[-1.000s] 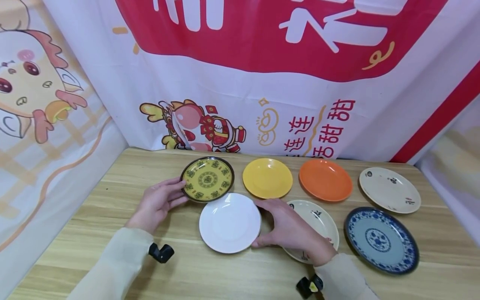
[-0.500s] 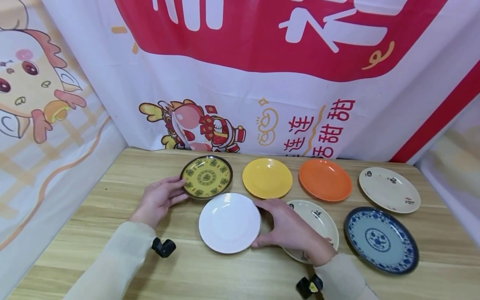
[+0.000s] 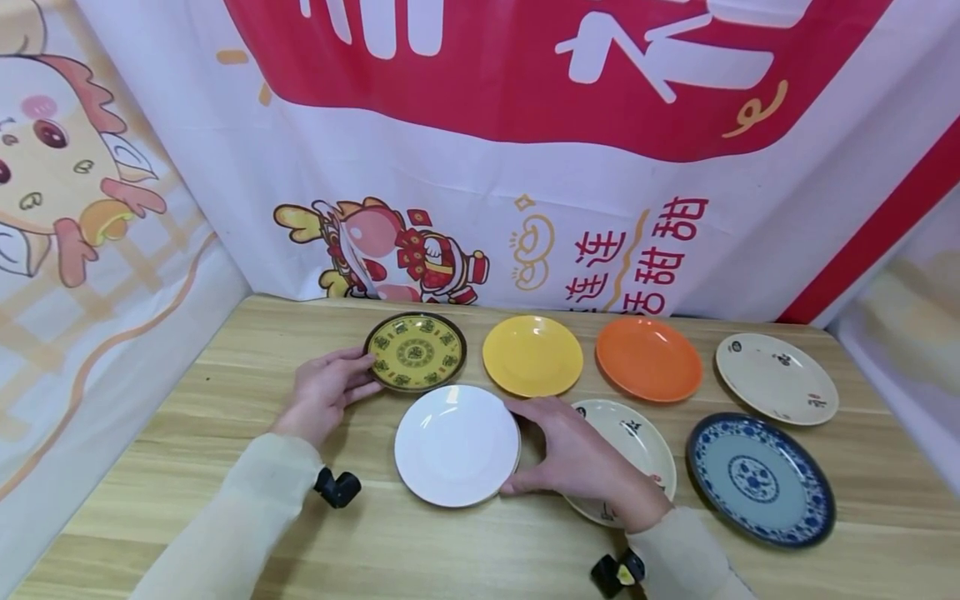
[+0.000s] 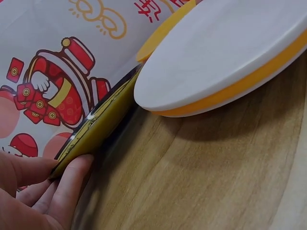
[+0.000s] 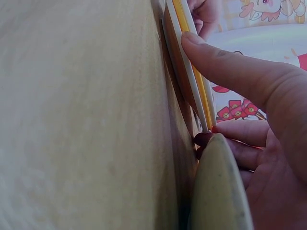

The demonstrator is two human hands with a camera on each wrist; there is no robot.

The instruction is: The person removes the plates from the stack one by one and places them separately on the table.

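Note:
My left hand [image 3: 322, 392] pinches the left edge of an olive-yellow plate [image 3: 416, 352] with a dark rim and dark motifs. In the left wrist view that plate appears edge-on, with the thumb on its upper side and fingers below. My right hand [image 3: 573, 458] grips the right edge of a white plate [image 3: 457, 446]. Edge-on, the left wrist view shows this white plate topping a stack with an orange-yellow plate [image 4: 240, 79] beneath it. In the right wrist view, the thumb and fingertips are at the stack's rim. Part of a cream plate [image 3: 637, 446] is hidden under my right hand.
Along the back of the wooden table [image 3: 187, 450] lie a yellow plate [image 3: 532, 356], an orange plate [image 3: 648, 359] and a cream oval plate [image 3: 777, 378]. A blue-rimmed plate [image 3: 760, 481] is at the right. A printed cloth [image 3: 480, 192] hangs behind.
The olive-yellow plate's near edge has moved slightly away from me, and my left wrist has swung a little rightward and forward. My right hand and the white plate look nearly still.

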